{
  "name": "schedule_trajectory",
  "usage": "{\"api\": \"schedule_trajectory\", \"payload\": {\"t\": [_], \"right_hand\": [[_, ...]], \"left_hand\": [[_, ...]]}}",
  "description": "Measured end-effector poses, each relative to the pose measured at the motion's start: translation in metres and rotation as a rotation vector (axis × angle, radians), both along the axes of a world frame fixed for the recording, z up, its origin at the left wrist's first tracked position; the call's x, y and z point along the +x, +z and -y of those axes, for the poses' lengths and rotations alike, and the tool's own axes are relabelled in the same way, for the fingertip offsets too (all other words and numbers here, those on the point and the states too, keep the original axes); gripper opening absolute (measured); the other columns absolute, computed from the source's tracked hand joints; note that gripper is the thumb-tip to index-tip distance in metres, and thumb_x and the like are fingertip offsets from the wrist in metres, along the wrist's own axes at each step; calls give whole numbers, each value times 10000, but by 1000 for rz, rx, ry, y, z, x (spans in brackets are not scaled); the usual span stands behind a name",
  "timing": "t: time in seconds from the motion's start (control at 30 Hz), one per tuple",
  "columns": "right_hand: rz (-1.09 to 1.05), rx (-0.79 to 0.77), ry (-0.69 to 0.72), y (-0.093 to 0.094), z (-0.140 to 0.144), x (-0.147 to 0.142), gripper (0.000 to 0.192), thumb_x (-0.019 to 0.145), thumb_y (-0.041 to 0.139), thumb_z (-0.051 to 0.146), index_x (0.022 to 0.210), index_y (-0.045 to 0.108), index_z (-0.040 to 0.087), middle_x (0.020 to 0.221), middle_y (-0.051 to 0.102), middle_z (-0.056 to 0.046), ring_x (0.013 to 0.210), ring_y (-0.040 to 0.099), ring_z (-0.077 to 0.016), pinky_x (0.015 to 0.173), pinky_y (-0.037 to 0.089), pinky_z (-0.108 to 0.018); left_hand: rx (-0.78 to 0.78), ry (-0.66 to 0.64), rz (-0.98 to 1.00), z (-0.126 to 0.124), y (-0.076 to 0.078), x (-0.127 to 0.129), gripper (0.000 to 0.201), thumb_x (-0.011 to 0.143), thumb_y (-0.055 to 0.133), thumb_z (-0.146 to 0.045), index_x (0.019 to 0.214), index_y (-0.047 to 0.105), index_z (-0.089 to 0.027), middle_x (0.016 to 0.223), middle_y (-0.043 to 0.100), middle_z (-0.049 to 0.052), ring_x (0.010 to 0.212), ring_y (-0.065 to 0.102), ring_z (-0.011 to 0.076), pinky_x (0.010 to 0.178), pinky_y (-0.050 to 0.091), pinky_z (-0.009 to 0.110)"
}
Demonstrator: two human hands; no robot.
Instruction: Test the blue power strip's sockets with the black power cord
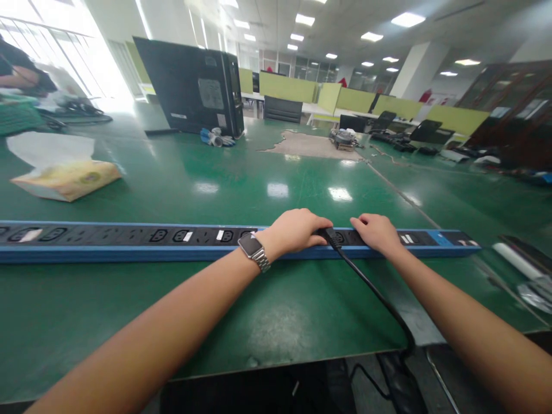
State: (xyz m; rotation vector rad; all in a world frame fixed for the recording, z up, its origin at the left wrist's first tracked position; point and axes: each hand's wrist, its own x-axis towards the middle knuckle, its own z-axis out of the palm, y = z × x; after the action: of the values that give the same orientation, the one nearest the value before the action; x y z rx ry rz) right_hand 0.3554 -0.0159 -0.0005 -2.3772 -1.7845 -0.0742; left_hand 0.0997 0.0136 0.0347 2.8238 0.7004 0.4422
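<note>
A long blue-and-black power strip with rows of sockets lies across the green tabletop. My left hand, with a watch on its wrist, is closed on the black plug of a power cord, at a socket right of the strip's middle. Whether the plug is fully seated I cannot tell. From it the black cord runs down over the table's front edge. To the right, my right hand is closed over the strip with curled fingers, some of them hidden.
Behind the strip stands a black computer tower, with gloves at its foot. A tissue pack lies at left. Beyond it are a green basket and another person. Dark and white items sit at right.
</note>
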Motion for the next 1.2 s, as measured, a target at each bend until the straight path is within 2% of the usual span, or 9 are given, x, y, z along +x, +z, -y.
{"api": "schedule_trajectory", "payload": {"t": [0.13,0.27,0.43,0.63,0.8,0.93,1.07,1.17,1.2], "right_hand": [[-2,12,8,0,0,0,464,873,363,509,762,698,207,868,715,-92,805,618,-205,661,372,-281],[-4,9,1,-1,1,-1,470,873,363,512,749,696,204,862,717,-94,803,622,-206,653,375,-279],[11,19,-2,-1,1,0,462,870,364,503,744,694,204,852,717,-92,781,624,-208,624,367,-280],[15,16,4,-1,1,0,464,871,367,503,721,691,206,808,713,-86,758,619,-201,615,365,-272],[18,21,4,-1,1,1,469,879,348,498,711,677,209,834,715,-90,776,616,-205,623,357,-276],[29,22,7,-2,1,1,470,882,347,490,738,690,203,866,718,-99,806,620,-213,630,355,-280],[35,30,3,-2,1,1,457,877,360,479,745,700,203,878,720,-99,821,623,-215,635,360,-279],[21,28,-8,-1,1,0,449,873,369,478,735,698,207,853,720,-90,800,623,-206,626,359,-272],[16,25,-7,-1,1,0,449,874,369,480,733,697,208,846,720,-88,795,623,-206,623,358,-271]], "left_hand": [[54,145,22,9,-10,2,418,856,577,-474,1239,610,-310,1015,726,52,917,664,224,738,471,285],[54,192,37,14,-16,8,432,858,551,-517,1226,612,-300,1005,730,65,912,672,244,736,487,305],[32,129,26,6,-12,6,442,870,529,-512,1254,598,-306,1029,719,72,932,663,245,755,492,314],[-127,61,51,-6,-10,-2,409,865,554,-466,1240,613,-315,1067,717,36,892,661,199,722,479,271],[-98,79,70,-5,-16,-5,422,873,538,-475,1269,590,-337,1051,721,28,882,660,199,719,473,277],[-34,56,13,-3,-14,-5,408,874,540,-446,1268,589,-352,1031,722,35,905,660,226,730,483,305],[-25,-7,14,-4,-10,-3,386,861,569,-367,1243,606,-336,1082,712,40,999,641,242,803,497,343],[-90,-64,89,0,-6,-7,445,820,602,-267,1264,590,-292,1276,635,50,1143,582,220,946,463,361],[-119,-46,155,4,-5,-10,462,804,604,-234,1264,589,-268,1310,612,59,1162,569,210,975,449,360]]}}
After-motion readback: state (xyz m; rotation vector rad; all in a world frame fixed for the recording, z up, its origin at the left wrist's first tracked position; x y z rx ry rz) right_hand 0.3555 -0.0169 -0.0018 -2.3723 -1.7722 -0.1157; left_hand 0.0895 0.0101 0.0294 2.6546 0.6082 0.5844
